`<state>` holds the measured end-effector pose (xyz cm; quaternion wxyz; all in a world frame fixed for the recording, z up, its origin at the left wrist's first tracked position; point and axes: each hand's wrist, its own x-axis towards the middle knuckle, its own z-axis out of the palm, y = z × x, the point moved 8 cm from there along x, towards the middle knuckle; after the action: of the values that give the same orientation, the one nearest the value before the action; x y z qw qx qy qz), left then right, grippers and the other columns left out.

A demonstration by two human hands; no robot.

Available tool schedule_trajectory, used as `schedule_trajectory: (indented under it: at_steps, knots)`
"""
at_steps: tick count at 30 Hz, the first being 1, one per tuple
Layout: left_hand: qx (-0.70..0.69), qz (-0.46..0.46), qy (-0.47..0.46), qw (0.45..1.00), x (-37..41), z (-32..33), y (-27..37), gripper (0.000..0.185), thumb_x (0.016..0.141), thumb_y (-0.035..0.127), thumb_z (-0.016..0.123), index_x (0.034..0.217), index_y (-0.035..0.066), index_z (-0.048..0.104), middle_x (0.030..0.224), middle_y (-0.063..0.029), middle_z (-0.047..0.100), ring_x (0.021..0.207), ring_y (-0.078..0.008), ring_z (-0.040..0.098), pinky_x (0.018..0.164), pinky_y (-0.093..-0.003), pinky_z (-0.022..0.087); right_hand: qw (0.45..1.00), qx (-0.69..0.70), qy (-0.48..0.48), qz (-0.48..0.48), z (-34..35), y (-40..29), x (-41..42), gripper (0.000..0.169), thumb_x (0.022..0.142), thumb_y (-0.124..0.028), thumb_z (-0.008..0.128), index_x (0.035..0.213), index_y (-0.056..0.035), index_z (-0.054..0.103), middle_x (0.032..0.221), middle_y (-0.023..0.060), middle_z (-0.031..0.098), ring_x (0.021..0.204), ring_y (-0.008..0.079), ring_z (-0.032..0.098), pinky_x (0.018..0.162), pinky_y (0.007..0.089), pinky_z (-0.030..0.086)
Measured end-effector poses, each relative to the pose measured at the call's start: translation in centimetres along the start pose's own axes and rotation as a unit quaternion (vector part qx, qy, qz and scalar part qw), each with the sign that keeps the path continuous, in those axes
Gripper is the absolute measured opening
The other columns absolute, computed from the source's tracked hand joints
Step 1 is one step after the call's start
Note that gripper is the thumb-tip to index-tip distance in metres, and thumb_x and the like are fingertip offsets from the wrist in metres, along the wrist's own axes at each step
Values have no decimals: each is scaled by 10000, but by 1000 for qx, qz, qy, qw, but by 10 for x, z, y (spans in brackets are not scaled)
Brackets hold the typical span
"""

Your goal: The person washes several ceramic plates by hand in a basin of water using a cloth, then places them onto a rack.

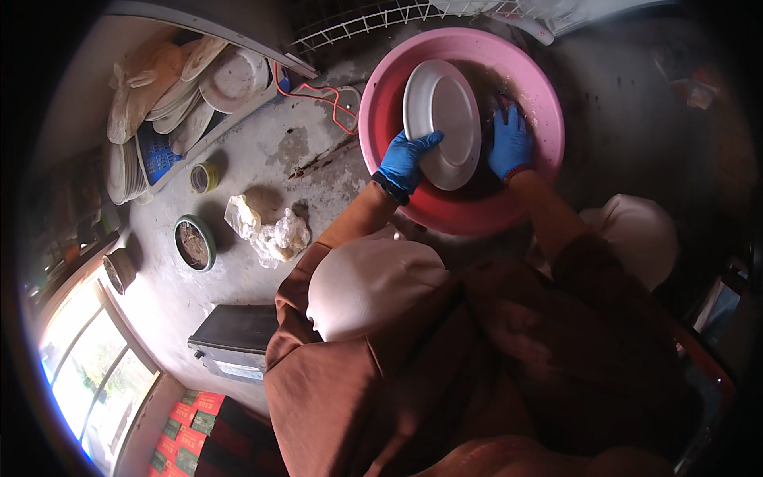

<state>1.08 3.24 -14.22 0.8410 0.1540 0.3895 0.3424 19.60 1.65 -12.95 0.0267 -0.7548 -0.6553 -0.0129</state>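
Observation:
A large pink plastic basin (374,107) stands on the concrete floor, with murky water in it. My left hand (405,161), in a blue glove, grips the near left rim of an oval metal plate (456,122), thumb on top. The plate is held tilted over the basin. On the right, my right hand (511,140), also in a blue glove, reaches into the basin with its fingers spread downward at the water. Something small and dark reddish shows at its fingertips; whether the fingers hold it is unclear.
Stacked plates (173,101) and a blue plastic basket (156,156) lie at the upper left. A tape roll (204,177), a green-rimmed bowl (195,243) and crumpled plastic bags (280,238) are on the floor. A white wire rack (369,22) borders the basin's far side.

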Motion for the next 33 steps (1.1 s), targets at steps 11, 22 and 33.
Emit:
schedule_trajectory:
  at_steps: [11,22,33]
  knots:
    - [131,7,-3,991,7,-7,-7,254,769,42,592,1018,15,552,940,-76,601,852,-181,583,767,-307,463,838,535,-8,108,-15,4,37,225,667,-84,574,883,-20,566,891,111,614,804,178,594,674,309,478]
    - [289,22,-108,951,-18,27,5,319,793,97,603,1083,-6,518,956,-76,603,855,-127,559,772,-269,448,950,270,143,-70,-92,-85,67,223,687,-222,606,882,-115,583,852,128,559,838,322,535,716,414,445]
    - [114,65,-78,988,-10,33,11,330,810,87,596,1119,23,501,996,-46,582,889,-125,544,794,-272,441,936,264,56,226,3,8,30,474,867,-373,327,787,9,596,808,256,579,769,418,542,743,472,420]
